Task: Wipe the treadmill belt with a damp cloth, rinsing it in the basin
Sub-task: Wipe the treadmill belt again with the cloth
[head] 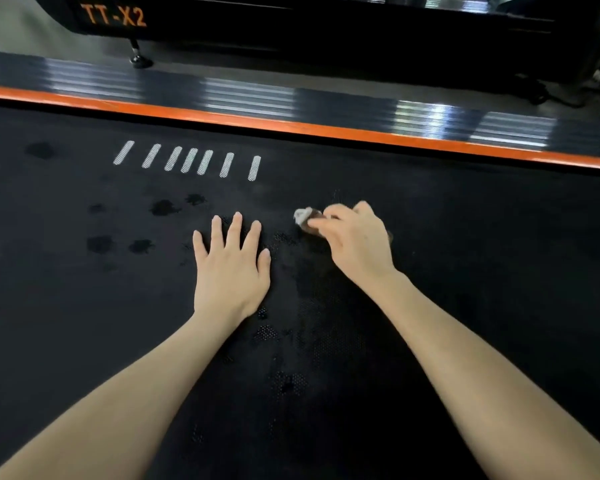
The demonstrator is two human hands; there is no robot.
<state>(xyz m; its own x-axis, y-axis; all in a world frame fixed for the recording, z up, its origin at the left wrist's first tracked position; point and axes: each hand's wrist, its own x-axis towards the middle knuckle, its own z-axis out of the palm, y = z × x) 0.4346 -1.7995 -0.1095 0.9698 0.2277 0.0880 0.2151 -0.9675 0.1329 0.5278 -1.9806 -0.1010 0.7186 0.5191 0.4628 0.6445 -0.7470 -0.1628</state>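
1. Treadmill belt (465, 258), black and finely textured, is filling most of the view beneath a person's two bare forearms.
2. The left hand (231, 271) is lying palm down on the belt, its fingers straight and slightly spread, holding nothing.
3. The right hand (355, 244), a little blurred, is curling its fingers around a small bunched cloth (305, 220), brown with a white edge, and pressing it onto the belt.
4. The cloth is poking out past the right fingertips, near the left hand's fingertips but apart from them.
5. Dark wet patches (163, 206) are showing on the belt to the left of the left fingers.
6. Seven white dashes (187, 161) are running in a row beyond the left fingertips.
7. An orange strip (291, 124) and a glossy ribbed side rail (257, 93) are lying farther beyond both sets of fingertips.
8. Past the rail, a second machine (291, 26) is showing the orange letters "TT-X2".
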